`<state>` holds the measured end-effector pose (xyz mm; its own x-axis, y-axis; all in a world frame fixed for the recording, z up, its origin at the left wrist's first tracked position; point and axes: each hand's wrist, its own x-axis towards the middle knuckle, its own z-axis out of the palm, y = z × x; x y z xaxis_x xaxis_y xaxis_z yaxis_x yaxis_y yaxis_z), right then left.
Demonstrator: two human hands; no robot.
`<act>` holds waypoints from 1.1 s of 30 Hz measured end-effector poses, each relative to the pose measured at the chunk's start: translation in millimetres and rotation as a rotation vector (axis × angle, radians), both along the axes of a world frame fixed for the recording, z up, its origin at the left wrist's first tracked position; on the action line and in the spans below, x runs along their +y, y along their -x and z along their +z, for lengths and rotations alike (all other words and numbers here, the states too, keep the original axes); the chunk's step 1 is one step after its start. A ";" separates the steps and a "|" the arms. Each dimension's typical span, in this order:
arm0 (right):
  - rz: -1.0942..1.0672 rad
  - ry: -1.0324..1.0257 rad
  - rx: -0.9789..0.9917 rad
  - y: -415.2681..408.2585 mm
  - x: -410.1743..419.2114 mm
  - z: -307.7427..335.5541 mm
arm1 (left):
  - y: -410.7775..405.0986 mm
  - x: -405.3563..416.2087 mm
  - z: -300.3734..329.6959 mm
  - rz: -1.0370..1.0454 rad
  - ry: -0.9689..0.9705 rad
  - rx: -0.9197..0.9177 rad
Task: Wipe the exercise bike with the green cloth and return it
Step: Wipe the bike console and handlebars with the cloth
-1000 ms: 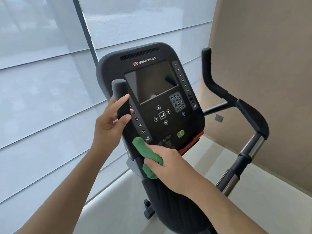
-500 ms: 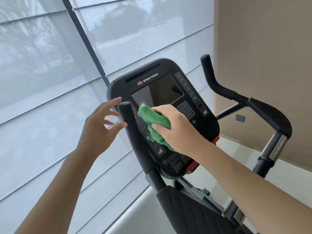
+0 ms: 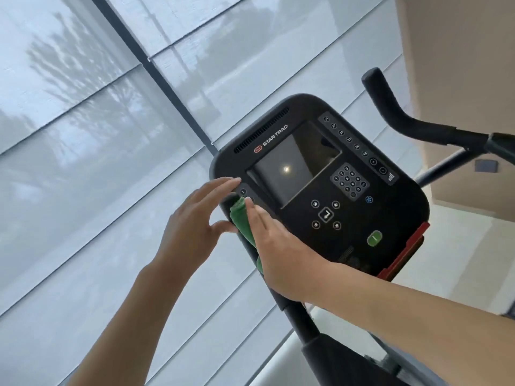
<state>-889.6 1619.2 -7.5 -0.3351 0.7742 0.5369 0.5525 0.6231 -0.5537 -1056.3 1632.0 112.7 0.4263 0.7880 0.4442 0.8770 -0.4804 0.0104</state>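
At the left handlebar grip [image 3: 227, 200] of a Star Trac exercise bike [image 3: 395, 218], the green cloth [image 3: 242, 221] is wrapped against the black upright, just left of the console [image 3: 320, 176]. A person's right hand [image 3: 281, 257] covers it, fingers laid along the cloth and curling round the grip, pressing fabric to the bar. The left hand [image 3: 195, 224] hovers just beside, fingers spread and relaxed, holding nothing; its fingertips [image 3: 232, 180] near the console's edge. Both forearms reach up from below, the right crossing in front of the console's lower corner. To wipe well, the cloth likely should stay snug around the grip and slide its full length. Beyond, the right handlebar [image 3: 401, 118] stands against a shaded window [image 3: 83, 135].
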 end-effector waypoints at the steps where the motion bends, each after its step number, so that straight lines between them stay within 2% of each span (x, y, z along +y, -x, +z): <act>1: -0.022 -0.026 -0.080 -0.1 -3.1 -9.0 | -1.8 0.1 3.4 -0.001 0.006 0.033; 4: 0.017 -0.046 -0.240 -9.5 -11.6 -29.7 | -3.0 0.8 7.5 0.017 0.029 0.082; 6: 0.096 0.013 -0.218 -24.2 -17.8 -30.8 | -2.8 0.7 6.8 0.026 0.045 0.076; 10: 0.212 0.180 -0.011 -53.0 -11.3 -14.2 | -2.4 -1.0 4.8 0.037 0.077 0.041; 12: 0.163 0.215 0.169 -59.9 1.0 2.2 | -2.7 -1.6 3.3 0.030 0.090 0.015; 14: 0.049 0.159 0.283 -61.1 12.8 18.3 | -2.5 -1.8 1.4 0.040 0.100 -0.017; 17: -0.086 0.083 0.257 -53.5 22.9 39.1 | -1.1 -2.2 -2.5 0.070 0.114 -0.073; 20: -0.052 0.051 0.309 -29.0 25.2 38.2 | -1.9 -2.5 -3.9 0.110 0.118 -0.117; 24: 0.013 0.264 0.456 1.3 18.7 15.3 | -5.0 -2.0 -0.9 0.138 0.112 -0.132; 27: 0.042 0.348 0.568 -2.7 18.7 7.9 | -5.0 -0.1 1.8 0.172 0.141 -0.130; 33: 0.161 0.340 0.429 -23.5 -13.1 -16.6 | -7.3 -3.4 4.0 0.223 0.196 -0.160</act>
<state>-866.1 1606.1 -24.1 -0.2697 0.8845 0.3807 0.1471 0.4285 -0.8915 -1049.0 1628.6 116.7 0.1711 0.9309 0.3229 0.9399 -0.2525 0.2300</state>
